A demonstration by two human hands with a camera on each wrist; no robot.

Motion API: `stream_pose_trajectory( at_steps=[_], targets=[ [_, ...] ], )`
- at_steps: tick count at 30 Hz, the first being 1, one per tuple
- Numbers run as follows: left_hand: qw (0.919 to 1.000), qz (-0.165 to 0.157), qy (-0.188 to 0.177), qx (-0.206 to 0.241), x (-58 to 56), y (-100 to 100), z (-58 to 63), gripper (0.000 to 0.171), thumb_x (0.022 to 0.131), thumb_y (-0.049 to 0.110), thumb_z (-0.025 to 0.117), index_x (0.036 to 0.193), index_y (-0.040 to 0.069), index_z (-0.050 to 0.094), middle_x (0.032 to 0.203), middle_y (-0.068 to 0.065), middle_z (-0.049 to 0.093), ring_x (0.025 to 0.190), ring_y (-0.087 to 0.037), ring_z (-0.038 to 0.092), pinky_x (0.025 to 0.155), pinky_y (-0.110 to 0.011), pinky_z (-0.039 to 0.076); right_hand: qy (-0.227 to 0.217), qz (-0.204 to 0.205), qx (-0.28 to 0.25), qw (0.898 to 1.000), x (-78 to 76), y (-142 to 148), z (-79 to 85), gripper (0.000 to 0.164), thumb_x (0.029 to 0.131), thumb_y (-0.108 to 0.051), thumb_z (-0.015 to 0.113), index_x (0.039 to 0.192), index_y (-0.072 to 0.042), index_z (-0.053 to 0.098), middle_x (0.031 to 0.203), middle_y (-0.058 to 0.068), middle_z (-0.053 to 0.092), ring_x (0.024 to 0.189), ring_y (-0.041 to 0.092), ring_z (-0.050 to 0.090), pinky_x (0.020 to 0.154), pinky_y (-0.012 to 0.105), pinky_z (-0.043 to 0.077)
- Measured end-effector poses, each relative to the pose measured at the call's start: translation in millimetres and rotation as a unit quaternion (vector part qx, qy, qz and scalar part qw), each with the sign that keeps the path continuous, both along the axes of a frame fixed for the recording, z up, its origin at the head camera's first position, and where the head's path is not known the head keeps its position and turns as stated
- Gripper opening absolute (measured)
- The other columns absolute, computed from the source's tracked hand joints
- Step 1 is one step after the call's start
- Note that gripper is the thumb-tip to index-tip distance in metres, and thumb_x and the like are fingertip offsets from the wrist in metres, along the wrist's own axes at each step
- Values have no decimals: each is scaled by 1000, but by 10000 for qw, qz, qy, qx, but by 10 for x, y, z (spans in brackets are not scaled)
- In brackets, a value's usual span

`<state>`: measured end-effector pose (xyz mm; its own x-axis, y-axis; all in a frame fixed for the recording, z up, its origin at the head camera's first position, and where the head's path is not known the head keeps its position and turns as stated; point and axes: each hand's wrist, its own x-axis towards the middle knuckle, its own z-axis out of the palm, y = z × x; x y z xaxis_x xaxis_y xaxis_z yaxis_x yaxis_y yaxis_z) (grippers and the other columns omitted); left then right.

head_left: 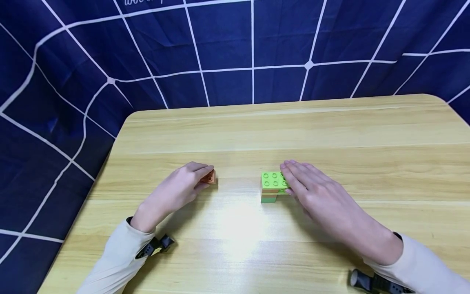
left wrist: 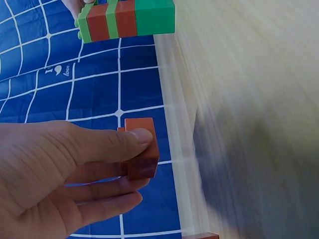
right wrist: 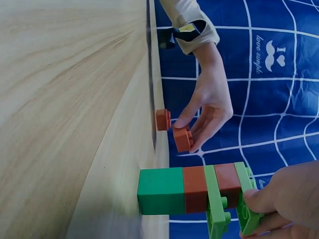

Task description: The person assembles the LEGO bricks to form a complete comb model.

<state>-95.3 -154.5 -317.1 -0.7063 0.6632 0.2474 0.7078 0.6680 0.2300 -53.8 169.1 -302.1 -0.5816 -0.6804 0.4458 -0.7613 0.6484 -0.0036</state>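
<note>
Dark blue gridded cloth point(head_left: 224, 45) bordered the desk point(head_left: 235, 130) at twelve and nine o'clock. The left hand point(head_left: 176, 185), raised above the desk, pinched an orange brick point(left wrist: 142, 162), thumb at six o'clock and fingers at twelve. A second orange brick point(right wrist: 161, 120) lay near it on the desk. At three o'clock from the held brick, well apart, stood a stack point(left wrist: 126, 20): green block point(right wrist: 160, 191) lowest, then two orange layers point(right wrist: 194, 189) alternating with two lime plates point(right wrist: 212, 184). The right hand point(head_left: 321, 198), at four o'clock from it, pinched the top plate's overhanging end, fingers straight and together. Desk surface extended between the hands and to the far edge.
</note>
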Motion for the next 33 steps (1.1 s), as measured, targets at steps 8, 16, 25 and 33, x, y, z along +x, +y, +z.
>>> stream_pose_trajectory(
  at_steps=[8,16,25,33],
  targets=[
    [9999,-54,104,45,11,36,18,36,82,0,74,115,-10,64,107,-19,68,100,-31,66,88,-35,57,6,29,-72,10000,5,2,-6,62,107,-32,16,128,14,52,126,30,57,117,42,56,98,55,47],
    [9994,-131,250,190,35,92,53,38,83,2,74,118,-8,63,110,-18,68,101,-29,66,87,-33,57,31,-28,-137,9999,13,4,-4,62,107,-34,17,127,14,53,125,30,58,116,42,57,98,55,48],
    [9990,-161,318,261,61,172,100,39,84,4,75,119,-7,63,111,-18,67,102,-28,65,87,-32,57,18,-61,-80,9999,21,5,-1,62,107,-32,16,127,14,53,125,30,58,116,43,57,97,55,48],
    [9994,-170,284,123,69,225,141,39,85,4,73,121,-6,61,114,-17,66,105,-28,64,89,-33,56,44,-99,-116,9999,22,-3,-10,62,107,-33,16,128,14,52,125,29,58,115,42,57,96,55,49]
  ],
)
